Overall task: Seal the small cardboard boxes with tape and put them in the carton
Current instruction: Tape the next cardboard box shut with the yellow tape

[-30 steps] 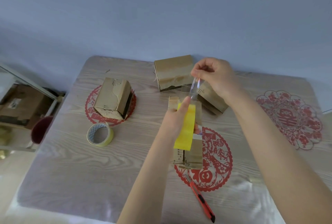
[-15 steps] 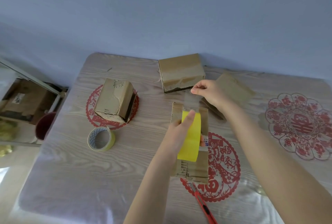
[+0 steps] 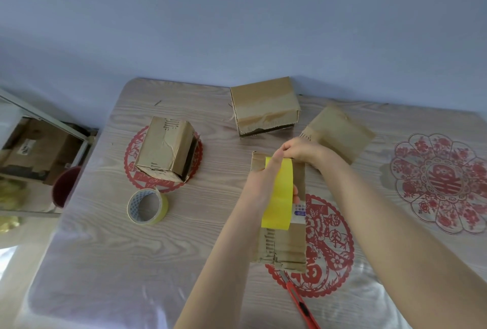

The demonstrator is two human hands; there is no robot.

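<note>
**Tape roll (image 3: 279,196) held over the box, its loose end pinched at the far edge**

The small cardboard box (image 3: 290,247) lies flat in the middle of the table (image 3: 105,249), on a red paper-cut (image 3: 332,257). Its long axis runs straight away from the person, with one short end towards the wall and the other towards the body.

The left hand (image 3: 259,183) grasps the yellow tape roll just above the box's top, thumb along the upper rim and fingers (image 3: 295,191) curled under the far side. The roll is turned so that its band runs along the box's length, which suits laying a strip down the centre seam.

The right hand (image 3: 300,149) is at the box's far short end, fingers clenched in a pinch. They probably grip the tape end, but the strip itself is too faint to make out. Holding that end low at the far edge would anchor the strip so the roll can be drawn back towards the body.

Three more boxes wait:
- A left box (image 3: 166,152), tipped on another paper-cut.
- A far box (image 3: 263,104) by the wall.
- A right box (image 3: 340,131) behind the right wrist.

A second tape roll (image 3: 147,206) lies near the left box. A red utility knife (image 3: 303,307) lies just beyond the box's near end, handy for the cut. A cardboard carton (image 3: 34,149) sits off the table's left side, lower down.
</note>
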